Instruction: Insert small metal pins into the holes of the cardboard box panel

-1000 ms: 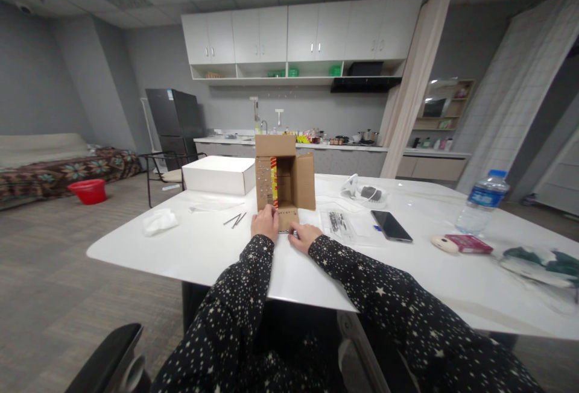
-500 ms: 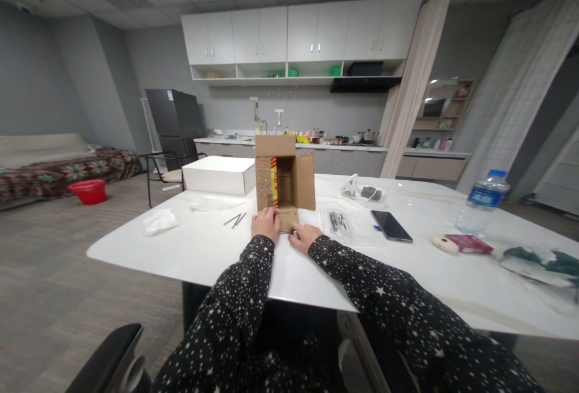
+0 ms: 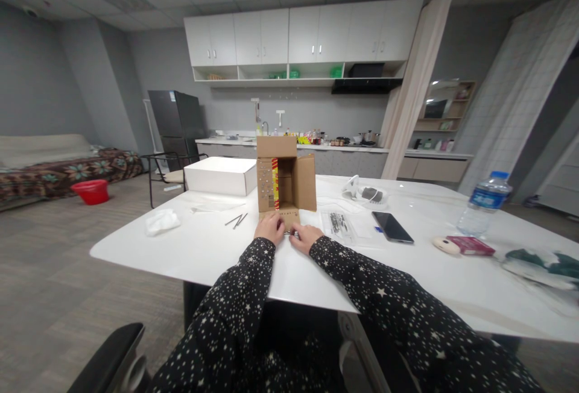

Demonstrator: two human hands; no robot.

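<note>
Cardboard box (image 3: 287, 183): one, on the table (image 3: 217, 254) directly ahead of your hands, mouth facing you. Four flaps seen: one up, one to each side, and the lower flap (image 3: 292, 218) reaching toward your fingers. Your left hand (image 3: 270, 228) rests at this flap's left edge, fingers curled; your right hand (image 3: 306, 238) is at its near right corner, fingers bent inward. Fingertips are partly hidden, so I cannot tell whether either hand pinches the card or only rests against it.

Risks, my judgement: pressing hard on the lower flap could crease it or tip the box toward you; uneven pull from your two hands could twist the box on the glossy top. A sweep of your right forearm could knock the clear tray (image 3: 340, 226), just beyond that hand. Your left sleeve (image 3: 257, 260) could brush the metal rods (image 3: 236, 221) and set them rolling.

Count, outward from your grip: rods left of your left hand, apparently three; clear tray, one, its dark pieces too small to count; phone (image 3: 392, 226), one, past the tray; white box (image 3: 221, 175), one, beyond your left hand; tissue (image 3: 163, 222), one crumpled wad, farther left; maroon packet (image 3: 472, 246), one, well to the right of your right hand; bottle (image 3: 485, 200), one, blue-capped, behind the packet.
</note>
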